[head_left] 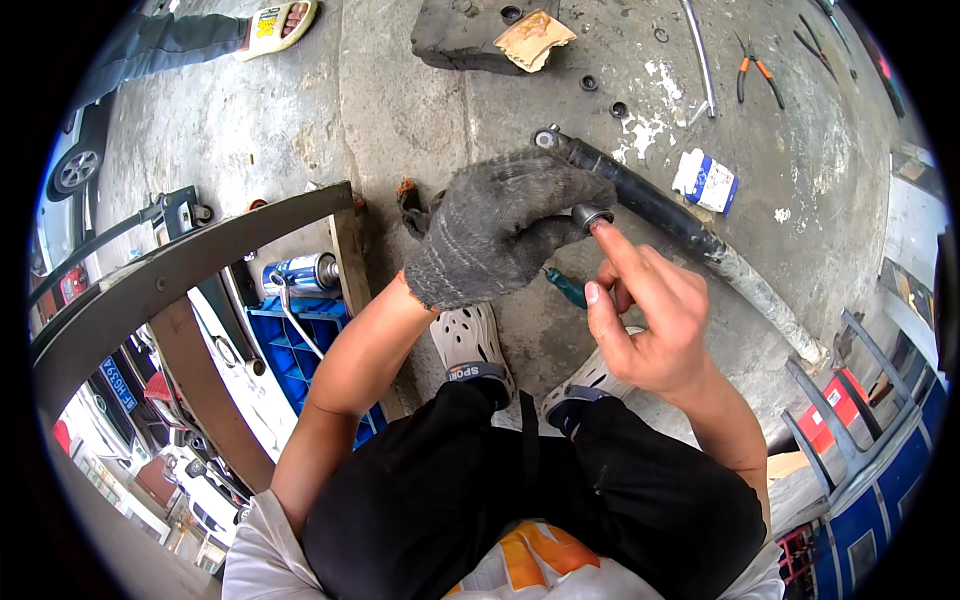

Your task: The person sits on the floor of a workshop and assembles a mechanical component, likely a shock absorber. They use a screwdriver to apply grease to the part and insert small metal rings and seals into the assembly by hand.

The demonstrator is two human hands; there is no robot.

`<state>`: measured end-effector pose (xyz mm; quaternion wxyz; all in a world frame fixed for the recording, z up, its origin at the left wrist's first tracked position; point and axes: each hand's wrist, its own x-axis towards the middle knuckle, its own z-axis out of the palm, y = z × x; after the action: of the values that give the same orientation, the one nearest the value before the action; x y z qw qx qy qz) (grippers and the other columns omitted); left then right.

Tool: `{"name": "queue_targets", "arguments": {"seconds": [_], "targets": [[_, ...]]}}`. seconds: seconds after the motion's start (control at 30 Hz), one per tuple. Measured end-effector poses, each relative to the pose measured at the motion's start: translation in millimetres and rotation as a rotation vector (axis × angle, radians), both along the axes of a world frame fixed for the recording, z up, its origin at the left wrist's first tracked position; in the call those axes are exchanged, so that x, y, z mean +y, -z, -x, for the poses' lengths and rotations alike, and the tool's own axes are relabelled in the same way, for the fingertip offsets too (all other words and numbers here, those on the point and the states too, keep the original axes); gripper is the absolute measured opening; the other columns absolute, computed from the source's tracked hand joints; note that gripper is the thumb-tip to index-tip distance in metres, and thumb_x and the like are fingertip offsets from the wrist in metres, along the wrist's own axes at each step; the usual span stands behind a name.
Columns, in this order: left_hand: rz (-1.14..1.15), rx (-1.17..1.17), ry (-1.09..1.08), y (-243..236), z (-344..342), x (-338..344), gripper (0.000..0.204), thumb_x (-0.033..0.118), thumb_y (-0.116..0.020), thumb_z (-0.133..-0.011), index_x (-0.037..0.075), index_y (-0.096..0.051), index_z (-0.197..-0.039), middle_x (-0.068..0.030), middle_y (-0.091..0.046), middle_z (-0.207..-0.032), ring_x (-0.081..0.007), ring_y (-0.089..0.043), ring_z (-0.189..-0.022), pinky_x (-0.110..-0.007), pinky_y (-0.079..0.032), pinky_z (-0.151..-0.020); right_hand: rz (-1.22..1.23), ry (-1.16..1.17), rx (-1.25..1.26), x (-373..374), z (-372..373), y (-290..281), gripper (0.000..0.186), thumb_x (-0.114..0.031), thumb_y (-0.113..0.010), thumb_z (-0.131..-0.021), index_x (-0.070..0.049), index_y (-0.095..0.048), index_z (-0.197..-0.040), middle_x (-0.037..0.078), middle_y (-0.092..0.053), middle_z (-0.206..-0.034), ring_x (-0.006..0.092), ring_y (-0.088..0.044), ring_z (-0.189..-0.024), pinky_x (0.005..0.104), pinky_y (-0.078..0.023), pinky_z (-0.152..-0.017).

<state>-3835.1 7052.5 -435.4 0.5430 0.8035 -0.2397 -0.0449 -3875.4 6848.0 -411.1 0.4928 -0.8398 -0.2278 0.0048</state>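
My left hand, in a dark grey knitted glove, is closed around a small black metal bushing whose round open end faces right. My bare right hand has its index finger stretched out, with the fingertip at the bushing's rim. Its thumb stands apart and the other fingers are bent. A teal handle shows just beside the thumb; whether it lies on the floor or touches the hand, I cannot tell. Beyond both hands, a long black hydraulic cylinder with an eye at its far end lies slantwise on the concrete.
A dark block carries a torn cardboard piece; black rings lie nearby. Right are a blue-white box, orange-handled pliers and a metal rod. Left stand a metal frame and blue tray. Another person's sandalled foot is far left.
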Motion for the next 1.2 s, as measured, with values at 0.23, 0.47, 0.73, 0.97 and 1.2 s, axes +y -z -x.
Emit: {"name": "queue_targets", "arguments": {"seconds": [0.23,0.47,0.73,0.97,1.2], "targets": [[-0.042,-0.075,0.024,-1,-1,2,0.039,0.005,-0.074,-0.074,0.006,-0.066,-0.112,-0.0121,-0.07,-0.105,-0.0335,-0.067,-0.096,-0.041,-0.054,-0.082,-0.009,-0.024,0.029,-1,-1,1,0.043,-0.002,-0.069,-0.074,0.004,-0.064,-0.116,0.007,-0.059,-0.066,0.0206,-0.057,-0.052,0.031,-0.044,-0.048],[-0.052,0.016,0.085,-6,-5,4,0.035,0.006,-0.074,-0.074,0.004,-0.068,-0.108,-0.0118,-0.07,-0.102,-0.031,-0.067,-0.092,-0.038,-0.054,-0.08,0.114,-0.123,-0.208,-11,-14,4,0.033,-0.003,-0.071,-0.072,0.0,-0.069,-0.105,0.004,-0.058,-0.07,0.0197,-0.053,-0.053,0.0332,-0.042,-0.048],[0.36,0.604,0.05,12,-1,18,0.042,0.013,-0.079,-0.079,-0.003,-0.066,-0.116,-0.0091,-0.071,-0.109,-0.0167,-0.065,-0.1,-0.031,-0.054,-0.086,0.093,-0.175,-0.233,-26,-27,-1,0.031,0.0,-0.071,-0.069,-0.002,-0.072,-0.099,0.005,-0.06,-0.071,0.0201,-0.056,-0.055,0.031,-0.044,-0.049],[0.414,0.717,-0.011,12,2,14,0.045,0.013,-0.081,-0.077,-0.003,-0.066,-0.116,-0.0099,-0.07,-0.107,-0.0158,-0.066,-0.096,-0.028,-0.055,-0.081,0.058,-0.152,-0.145,-14,-20,-2,0.041,0.001,-0.071,-0.067,-0.003,-0.071,-0.108,0.006,-0.06,-0.071,0.0194,-0.059,-0.057,0.0303,-0.044,-0.049],[0.554,0.795,-0.047,15,3,15,0.049,0.017,-0.084,-0.073,-0.004,-0.066,-0.114,-0.0105,-0.071,-0.104,-0.0159,-0.066,-0.091,-0.027,-0.055,-0.076,-0.076,-0.174,-0.014,-15,-18,-1,0.032,0.002,-0.069,-0.07,-0.001,-0.071,-0.102,0.006,-0.062,-0.072,0.0188,-0.059,-0.056,0.0287,-0.046,-0.049]]}}
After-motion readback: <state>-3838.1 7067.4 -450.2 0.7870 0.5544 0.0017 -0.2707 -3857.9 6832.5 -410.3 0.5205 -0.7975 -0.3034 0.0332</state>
